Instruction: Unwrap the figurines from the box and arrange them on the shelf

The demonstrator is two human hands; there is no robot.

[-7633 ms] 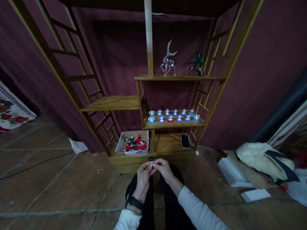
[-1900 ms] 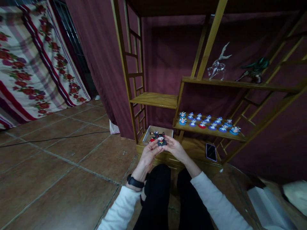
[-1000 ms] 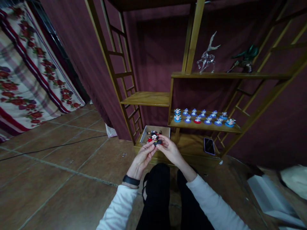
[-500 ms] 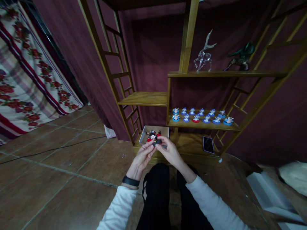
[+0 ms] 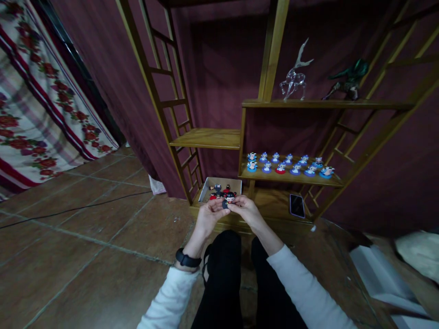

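Observation:
Between both hands I hold a small figurine (image 5: 229, 198) with black hair, a pale face and a dark base. My left hand (image 5: 208, 216) pinches it from the left, by the base. From the right, the fingers of my right hand (image 5: 247, 210) close on it. Just behind my hands, a shallow cardboard box (image 5: 205, 190) on the lowest shelf holds several more red and black figurines (image 5: 216, 187). The held figurine overlaps the box's front part in view and hides some of what lies there.
Two rows of small blue, purple and red-based figurines (image 5: 295, 169) stand on the middle shelf (image 5: 291, 179). A phone (image 5: 297, 206) lies on the bottom shelf. Above are a clear deer ornament (image 5: 294, 82) and a dark green statue (image 5: 351, 80). A cable (image 5: 85, 209) crosses the tiled floor.
The figurine has shifted slightly right and turned from a tilt to more upright, its face towards me. Both hands still hold it. The view has shifted a little.

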